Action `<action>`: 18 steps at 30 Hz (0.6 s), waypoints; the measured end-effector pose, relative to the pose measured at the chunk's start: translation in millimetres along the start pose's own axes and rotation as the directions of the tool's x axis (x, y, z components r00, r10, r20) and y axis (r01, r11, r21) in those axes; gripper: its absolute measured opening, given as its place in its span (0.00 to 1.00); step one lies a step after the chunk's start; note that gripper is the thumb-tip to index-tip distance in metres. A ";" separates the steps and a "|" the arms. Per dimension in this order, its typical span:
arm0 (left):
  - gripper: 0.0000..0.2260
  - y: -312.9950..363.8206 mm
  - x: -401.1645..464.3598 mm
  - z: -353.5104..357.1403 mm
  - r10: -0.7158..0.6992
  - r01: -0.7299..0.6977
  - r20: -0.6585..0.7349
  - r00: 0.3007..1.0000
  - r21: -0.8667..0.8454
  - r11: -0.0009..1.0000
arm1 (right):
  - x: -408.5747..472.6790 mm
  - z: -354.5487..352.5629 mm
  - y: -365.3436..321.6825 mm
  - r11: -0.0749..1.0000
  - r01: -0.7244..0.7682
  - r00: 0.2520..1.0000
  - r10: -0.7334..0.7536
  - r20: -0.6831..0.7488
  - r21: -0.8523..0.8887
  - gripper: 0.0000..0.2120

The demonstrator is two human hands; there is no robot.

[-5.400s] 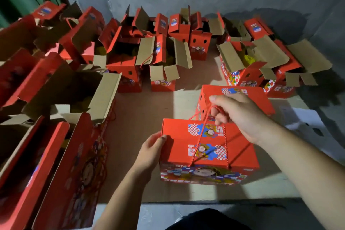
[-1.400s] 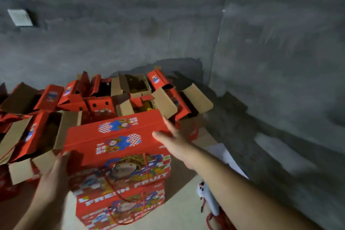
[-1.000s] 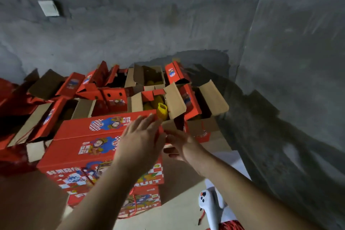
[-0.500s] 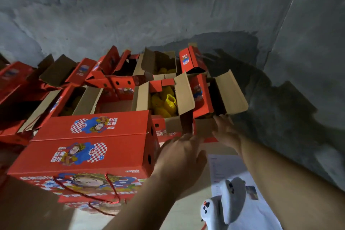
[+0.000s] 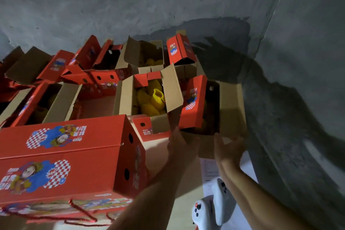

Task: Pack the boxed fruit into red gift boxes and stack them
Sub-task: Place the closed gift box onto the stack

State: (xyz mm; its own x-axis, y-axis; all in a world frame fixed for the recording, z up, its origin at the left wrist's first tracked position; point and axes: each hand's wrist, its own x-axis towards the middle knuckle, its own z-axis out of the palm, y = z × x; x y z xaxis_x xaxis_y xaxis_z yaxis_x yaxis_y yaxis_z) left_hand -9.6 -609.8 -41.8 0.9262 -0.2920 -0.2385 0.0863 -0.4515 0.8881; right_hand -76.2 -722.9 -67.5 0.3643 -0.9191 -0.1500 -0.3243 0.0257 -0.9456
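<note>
Both hands are reaching onto the open gift box point(image 5: 222, 110) sitting at about two o'clock from the closed stack, right by the grey wall. The left hand point(image 5: 180, 144) is pressing against its near left corner under the red flap point(image 5: 194, 102), and the right hand point(image 5: 228, 147) is touching its near brown flap; the fingers are blurred, so I cannot tell whether they are gripping the cardboard or just lying on it. Inside that box it is too dark to make out the contents.

Just beside it at nine o'clock another open box point(image 5: 147, 99) is showing fruit in yellow foam netting point(image 5: 157, 97). At eight o'clock the closed red gift box point(image 5: 61, 157) is sitting on top of another one, its red cord handle point(image 5: 82, 213) hanging down the front. More open red boxes point(image 5: 104, 65) are crowding toward the wall point(image 5: 149, 2) at eleven and twelve o'clock.

At six o'clock, between the forearms, a white device with small buttons point(image 5: 211, 209) is lying on a printed sheet of paper point(image 5: 210, 172).
</note>
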 end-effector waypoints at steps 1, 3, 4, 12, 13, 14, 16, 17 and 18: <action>0.21 2.1 9.2 2.0 0.005 -0.005 0.016 1.000 -0.014 1.000 | 5.5 6.9 -5.7 0.981 -0.186 0.982 0.184 0.045 0.056 0.23; 0.22 3.2 26.3 4.4 0.008 -0.007 0.031 0.999 -0.029 1.000 | 18.7 18.9 -11.7 0.913 -0.399 0.911 0.382 0.157 0.092 0.41; 0.21 1.0 34.2 5.4 0.012 -0.012 0.011 1.000 -0.018 1.000 | 24.0 23.8 -10.8 0.903 -0.423 0.892 0.400 0.210 0.077 0.46; 0.16 -9.0 46.0 18.9 -0.044 0.045 -0.076 0.996 0.012 0.999 | 38.7 20.6 9.8 0.921 -0.376 0.873 0.317 0.370 0.098 0.28; 0.17 -2.5 41.5 19.0 -0.034 0.035 -0.081 0.996 0.012 0.999 | 40.0 15.6 8.6 0.929 -0.355 0.894 0.304 0.330 0.105 0.27; 0.17 4.6 35.1 18.4 -0.024 0.024 -0.078 0.997 -0.001 1.000 | 40.3 9.7 5.9 0.924 -0.363 0.897 0.313 0.313 0.117 0.27; 0.18 18.7 15.7 17.6 -0.010 0.008 -0.051 0.999 -0.058 0.998 | 31.6 -8.5 -3.5 0.920 -0.382 0.895 0.343 0.286 0.090 0.27; 0.18 24.8 3.1 17.3 0.000 -0.005 -0.058 0.998 -0.085 0.996 | 25.1 -19.3 -7.1 0.928 -0.367 0.902 0.338 0.268 0.067 0.28; 0.18 29.8 -11.1 16.4 0.006 -0.016 -0.083 0.997 -0.111 0.994 | 16.1 -30.6 -12.1 0.940 -0.336 0.917 0.312 0.249 0.059 0.27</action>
State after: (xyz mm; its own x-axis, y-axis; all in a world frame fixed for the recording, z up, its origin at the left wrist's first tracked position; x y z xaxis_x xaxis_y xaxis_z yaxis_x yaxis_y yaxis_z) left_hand -23.4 -633.8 -19.2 0.9540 -0.2240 -0.1994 0.1120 -0.3509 0.9297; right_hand -93.1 -750.1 -49.6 0.4507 -0.7366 -0.5043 -0.3754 0.3561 -0.8557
